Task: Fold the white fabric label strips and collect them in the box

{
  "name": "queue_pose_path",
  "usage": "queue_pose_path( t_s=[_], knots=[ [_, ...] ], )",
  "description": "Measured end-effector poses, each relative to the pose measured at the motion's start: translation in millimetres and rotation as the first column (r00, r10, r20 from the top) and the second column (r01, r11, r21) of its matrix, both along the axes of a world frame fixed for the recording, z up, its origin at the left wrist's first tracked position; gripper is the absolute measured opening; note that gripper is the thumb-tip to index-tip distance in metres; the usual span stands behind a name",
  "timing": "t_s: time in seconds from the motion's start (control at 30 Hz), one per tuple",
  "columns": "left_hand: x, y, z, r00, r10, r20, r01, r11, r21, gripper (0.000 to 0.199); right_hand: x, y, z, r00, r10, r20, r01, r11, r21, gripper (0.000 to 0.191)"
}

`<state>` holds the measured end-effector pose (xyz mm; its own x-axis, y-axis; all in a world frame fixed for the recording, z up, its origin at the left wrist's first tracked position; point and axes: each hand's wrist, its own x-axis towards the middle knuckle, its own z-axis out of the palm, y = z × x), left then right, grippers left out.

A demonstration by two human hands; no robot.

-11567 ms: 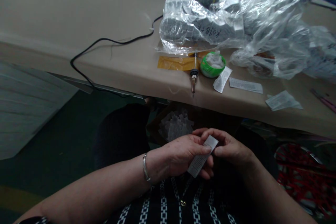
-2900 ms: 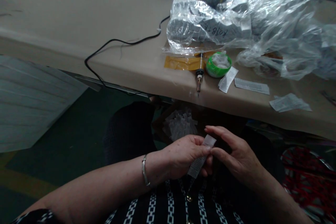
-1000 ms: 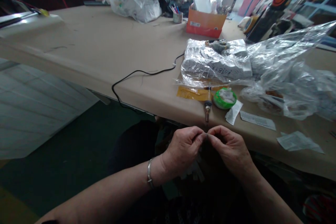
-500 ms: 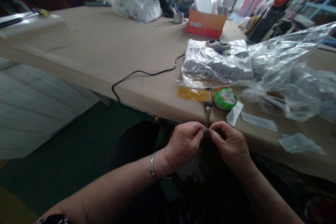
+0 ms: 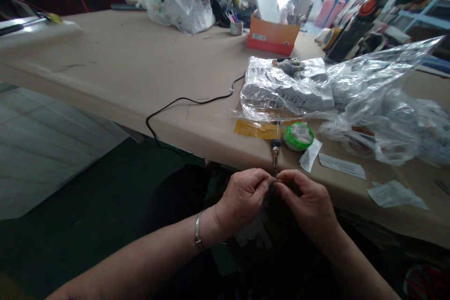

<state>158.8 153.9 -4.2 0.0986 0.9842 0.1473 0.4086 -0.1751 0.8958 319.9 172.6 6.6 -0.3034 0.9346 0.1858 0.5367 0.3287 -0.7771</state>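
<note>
Hands meet fingertip to fingertip just in front of the tabletop (image 5: pixel 116 70) edge. The left hand (image 5: pixel 241 199), with a silver bangle (image 5: pixel 198 230) at its wrist, is closed, its fingers curled in and thumb pressed towards the index finger on a small greyish piece (image 5: pixel 272 182). The right hand (image 5: pixel 311 201) is nearly closed too, thumb and index finger pinched at the same piece, with a narrow hollow behind their tips. The piece is mostly hidden by the fingers, so its shape cannot be told.

Directly beyond the fingertips, a slim tool (image 5: pixel 276 146) with a dark collar and metal end lies on the tabletop, its tip pointing at the hands; whether tip and piece touch cannot be told. Beside the tool are a green tub (image 5: pixel 298 143) of white wadding (image 5: pixel 300 131) and amber tape (image 5: pixel 253 129). Right of the tub lie a folded white slip (image 5: pixel 310 157), a long printed strip (image 5: pixel 341 166) and some crumpled pale slips (image 5: pixel 395 194). Clear plastic wrap (image 5: pixel 288 98) covers white bundles behind them, and a black cord (image 5: pixel 179 99) winds off to the left. Below the hands, pale strips (image 5: pixel 258 232) show dimly.
</note>
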Motion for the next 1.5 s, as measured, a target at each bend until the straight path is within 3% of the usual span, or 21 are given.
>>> queue_pose_path(
  t_s=[0.07,0.13,0.23,0.3,0.37,0.43,0.57,0.63,0.77,0.87,1.0,1.1,1.2,1.27,1.3,1.37,1.43,1.5],
  knots=[
    [-2.2,-5.1,-2.9,1.000,-0.019,-0.006,0.018,1.000,-0.018,0.025,7.3,-3.7,5.9,0.997,0.041,0.069,-0.048,0.993,0.107,0.012],
    [-5.2,-9.5,-9.3,1.000,-0.018,-0.019,0.018,0.999,-0.027,0.025,16.0,-0.1,14.5,0.987,0.029,0.155,-0.075,0.951,0.299,0.013],
    [-9.7,-13.4,-22.4,0.999,-0.003,-0.042,0.001,1.000,-0.032,0.024,25.8,21.8,27.5,0.943,-0.124,0.308,-0.085,0.806,0.585,0.017],
    [-11.7,-15.2,-30.0,0.999,0.008,-0.054,-0.010,0.999,-0.050,0.027,27.9,41.8,32.1,0.867,-0.269,0.419,-0.088,0.745,0.661,0.028],
    [-12.7,-17.1,-35.4,0.998,0.006,-0.066,-0.012,0.996,-0.085,0.025,27.9,58.2,32.2,0.791,-0.336,0.512,-0.109,0.746,0.657,0.032],
    [-12.5,-19.0,-38.9,0.997,-0.004,-0.076,-0.005,0.993,-0.114,0.023,29.4,66.4,29.8,0.779,-0.332,0.532,-0.126,0.748,0.651,0.030],
    [-9.7,-21.3,-44.2,0.997,-0.020,-0.074,0.008,0.988,-0.154,0.022,46.2,60.4,23.5,0.903,-0.314,0.293,0.009,0.696,0.718,0.020],
    [-7.4,-22.1,-46.4,0.998,-0.031,-0.048,0.022,0.984,-0.175,0.023,58.5,52.7,18.1,0.930,-0.306,0.205,0.081,0.712,0.698,0.019],
    [-1.3,-24.0,-46.7,0.998,-0.059,0.023,0.063,0.975,-0.214,0.023,72.5,37.4,-1.3,0.915,-0.211,0.343,-0.059,0.772,0.633,0.027],
    [6.2,-24.3,-42.9,0.994,-0.083,0.071,0.100,0.954,-0.282,0.023,72.3,28.1,-17.8,0.862,-0.213,0.460,-0.157,0.750,0.642,0.030],
    [24.2,-21.3,-36.1,0.974,-0.028,0.225,0.123,0.899,-0.420,0.016,72.5,22.7,-28.6,0.927,-0.179,0.331,-0.115,0.703,0.702,0.022],
    [42.5,-16.3,-27.7,0.868,0.087,0.489,0.238,0.791,-0.564,0.012,73.4,16.7,-25.9,0.968,-0.107,0.229,-0.093,0.692,0.716,0.019],
    [59.6,-9.6,-15.6,0.557,0.269,0.786,0.478,0.670,-0.568,0.023,70.2,-1.9,-19.7,0.980,-0.007,0.197,-0.135,0.704,0.697,0.017],
    [68.3,-4.9,-7.7,0.346,0.364,0.865,0.562,0.657,-0.502,0.027,66.8,-18.8,-16.6,0.974,0.057,0.217,-0.191,0.720,0.667,0.015],
    [71.5,-2.9,-4.6,0.290,0.389,0.874,0.567,0.666,-0.484,0.024,65.5,-26.3,-15.5,0.968,0.081,0.236,-0.219,0.729,0.649,0.014],
    [75.9,0.1,-0.2,0.280,0.410,0.868,0.536,0.683,-0.496,0.016,65.6,-34.5,-13.7,0.954,0.112,0.277,-0.265,0.745,0.613,0.013],
    [77.9,1.3,1.2,0.356,0.406,0.842,0.494,0.682,-0.539,0.009,69.7,-30.3,-11.8,0.949,0.077,0.305,-0.251,0.767,0.590,0.016],
    [78.2,1.2,0.1,0.463,0.399,0.792,0.455,0.660,-0.598,0.009,76.4,-15.4,-9.6,0.936,-0.073,0.345,-0.153,0.797,0.585,0.033]
  ],
)
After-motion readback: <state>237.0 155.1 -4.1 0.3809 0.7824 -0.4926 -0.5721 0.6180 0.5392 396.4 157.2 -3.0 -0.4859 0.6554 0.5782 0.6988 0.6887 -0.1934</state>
